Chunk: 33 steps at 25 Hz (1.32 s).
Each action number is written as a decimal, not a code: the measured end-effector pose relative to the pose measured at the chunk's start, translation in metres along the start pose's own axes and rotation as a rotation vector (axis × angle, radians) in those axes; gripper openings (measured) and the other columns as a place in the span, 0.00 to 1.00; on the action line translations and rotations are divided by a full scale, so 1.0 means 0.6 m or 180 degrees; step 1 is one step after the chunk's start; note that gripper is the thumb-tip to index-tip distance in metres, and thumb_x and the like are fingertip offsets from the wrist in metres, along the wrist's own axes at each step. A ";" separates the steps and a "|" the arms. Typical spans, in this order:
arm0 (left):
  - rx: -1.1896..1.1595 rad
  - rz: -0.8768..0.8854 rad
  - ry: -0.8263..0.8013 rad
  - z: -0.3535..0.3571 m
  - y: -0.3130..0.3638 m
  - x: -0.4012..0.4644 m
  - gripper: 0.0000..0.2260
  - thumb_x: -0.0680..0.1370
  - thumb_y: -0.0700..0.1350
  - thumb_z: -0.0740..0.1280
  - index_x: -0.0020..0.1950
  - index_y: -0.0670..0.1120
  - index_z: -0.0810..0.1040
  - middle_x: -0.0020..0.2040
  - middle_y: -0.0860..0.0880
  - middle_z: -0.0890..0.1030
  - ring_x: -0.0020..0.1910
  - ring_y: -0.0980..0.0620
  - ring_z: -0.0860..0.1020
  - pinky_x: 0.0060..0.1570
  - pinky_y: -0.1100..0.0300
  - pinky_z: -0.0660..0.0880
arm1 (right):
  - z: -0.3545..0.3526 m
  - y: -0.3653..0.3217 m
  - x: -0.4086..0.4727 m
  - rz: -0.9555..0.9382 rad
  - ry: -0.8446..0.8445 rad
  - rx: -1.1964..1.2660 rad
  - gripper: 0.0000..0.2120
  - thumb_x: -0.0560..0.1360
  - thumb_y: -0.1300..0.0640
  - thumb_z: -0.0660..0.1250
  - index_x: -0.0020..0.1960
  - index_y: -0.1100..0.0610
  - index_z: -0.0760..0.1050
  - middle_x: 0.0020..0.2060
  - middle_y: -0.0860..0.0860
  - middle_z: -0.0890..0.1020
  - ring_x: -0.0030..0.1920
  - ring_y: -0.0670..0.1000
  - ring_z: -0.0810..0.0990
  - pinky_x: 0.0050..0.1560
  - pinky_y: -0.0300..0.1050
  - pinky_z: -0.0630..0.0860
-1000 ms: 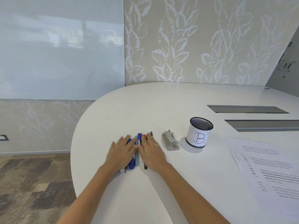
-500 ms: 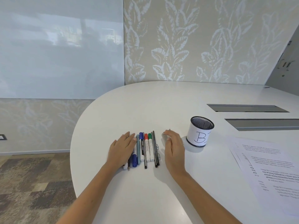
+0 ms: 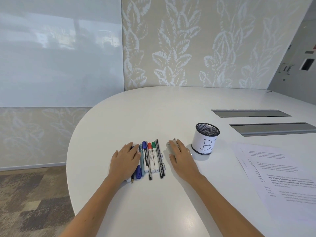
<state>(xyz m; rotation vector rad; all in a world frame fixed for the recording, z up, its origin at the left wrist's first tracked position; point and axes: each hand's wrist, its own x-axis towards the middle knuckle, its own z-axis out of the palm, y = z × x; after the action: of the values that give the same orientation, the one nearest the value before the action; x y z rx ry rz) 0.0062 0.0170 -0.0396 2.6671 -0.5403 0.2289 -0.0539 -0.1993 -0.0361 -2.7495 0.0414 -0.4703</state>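
A row of several pens and markers [image 3: 151,159] lies side by side on the white table [image 3: 153,202], with blue, red and green caps pointing away from me. My left hand [image 3: 125,161] lies flat on the left end of the row, fingers straight, covering a few pens. My right hand [image 3: 182,159] rests over a small grey metal stapler [image 3: 171,144], which shows only at its far tip; its fingers curve over it. A black mesh pen cup [image 3: 205,139] with a white label marked "B" stands just right of that hand.
Printed paper sheets [image 3: 277,171] lie at the right. Two grey cable hatches [image 3: 251,113] are set into the table behind the cup. The table's rounded edge runs close on the left, with carpet floor below. A whiteboard and leaf-patterned wall stand behind.
My right hand left the pens and moved right onto the stapler. The pens it covered now show. My left hand has stayed on the row's left end.
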 end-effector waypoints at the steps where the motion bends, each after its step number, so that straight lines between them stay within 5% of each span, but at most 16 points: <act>1: 0.0001 -0.0010 -0.0007 0.000 0.001 0.001 0.19 0.82 0.48 0.50 0.74 0.51 0.63 0.75 0.51 0.63 0.74 0.52 0.60 0.68 0.51 0.60 | -0.002 0.002 -0.007 -0.0049 0.0034 -0.0005 0.22 0.80 0.58 0.53 0.74 0.52 0.59 0.74 0.53 0.60 0.74 0.54 0.59 0.69 0.50 0.61; 9: 0.0050 0.0083 -0.0167 0.000 -0.007 0.002 0.20 0.83 0.48 0.49 0.75 0.50 0.61 0.78 0.46 0.58 0.76 0.47 0.56 0.71 0.46 0.59 | -0.040 0.031 -0.099 0.0142 0.0022 -0.0058 0.22 0.81 0.56 0.54 0.75 0.48 0.58 0.75 0.51 0.59 0.70 0.56 0.64 0.66 0.52 0.64; 12: -0.0769 -0.0135 0.0111 -0.015 0.009 -0.006 0.20 0.83 0.48 0.52 0.75 0.48 0.63 0.78 0.47 0.60 0.77 0.46 0.54 0.74 0.45 0.54 | -0.059 0.049 -0.127 0.0328 -0.0016 -0.0188 0.22 0.82 0.55 0.53 0.75 0.48 0.57 0.75 0.51 0.58 0.65 0.60 0.67 0.65 0.52 0.64; 16: -0.0717 0.0842 0.0887 -0.020 0.092 -0.027 0.18 0.80 0.42 0.57 0.70 0.46 0.71 0.72 0.47 0.71 0.74 0.45 0.63 0.71 0.46 0.58 | -0.081 0.080 -0.153 0.0476 -0.0024 -0.0238 0.22 0.82 0.54 0.52 0.75 0.47 0.56 0.75 0.51 0.58 0.64 0.60 0.67 0.65 0.52 0.65; 19: -0.0789 0.1421 0.0367 0.011 0.198 -0.059 0.18 0.78 0.41 0.58 0.67 0.47 0.75 0.69 0.48 0.75 0.73 0.46 0.67 0.70 0.49 0.61 | -0.094 0.106 -0.167 0.0682 -0.0021 -0.0277 0.23 0.82 0.52 0.52 0.76 0.46 0.54 0.76 0.52 0.55 0.67 0.60 0.65 0.67 0.51 0.63; 22: -0.0275 0.1415 -0.0215 0.061 0.278 -0.081 0.16 0.79 0.44 0.57 0.64 0.51 0.76 0.71 0.52 0.72 0.73 0.50 0.65 0.71 0.52 0.59 | -0.109 0.123 -0.177 0.0630 -0.0067 -0.0138 0.25 0.81 0.52 0.54 0.76 0.48 0.53 0.77 0.52 0.54 0.72 0.59 0.61 0.70 0.51 0.60; 27: -0.0164 0.0884 0.0037 0.076 0.359 -0.110 0.12 0.77 0.42 0.58 0.54 0.47 0.78 0.57 0.49 0.79 0.52 0.45 0.78 0.49 0.53 0.73 | -0.156 0.154 -0.196 0.0476 0.0022 0.1208 0.30 0.80 0.49 0.59 0.77 0.52 0.51 0.73 0.52 0.60 0.67 0.45 0.63 0.67 0.40 0.61; 30: -0.0492 0.0879 0.0555 0.074 0.420 -0.126 0.10 0.75 0.40 0.62 0.52 0.46 0.80 0.52 0.47 0.78 0.43 0.43 0.77 0.38 0.52 0.74 | -0.206 0.216 -0.214 0.0663 0.0479 0.1364 0.28 0.79 0.51 0.61 0.76 0.55 0.56 0.72 0.53 0.64 0.69 0.49 0.65 0.65 0.40 0.63; 33: -0.0901 0.0979 0.0652 0.093 0.497 -0.129 0.11 0.74 0.40 0.62 0.53 0.48 0.79 0.51 0.50 0.77 0.46 0.46 0.76 0.40 0.53 0.74 | -0.262 0.314 -0.230 0.0981 0.0764 0.1161 0.25 0.79 0.54 0.62 0.73 0.59 0.61 0.71 0.55 0.67 0.70 0.54 0.66 0.69 0.47 0.64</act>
<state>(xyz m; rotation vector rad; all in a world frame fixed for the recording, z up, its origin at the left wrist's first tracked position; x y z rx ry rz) -0.1805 -0.2314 -0.0015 2.2489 -0.8462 0.4706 -0.2300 -0.4170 -0.0057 -2.2671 0.3921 -0.6452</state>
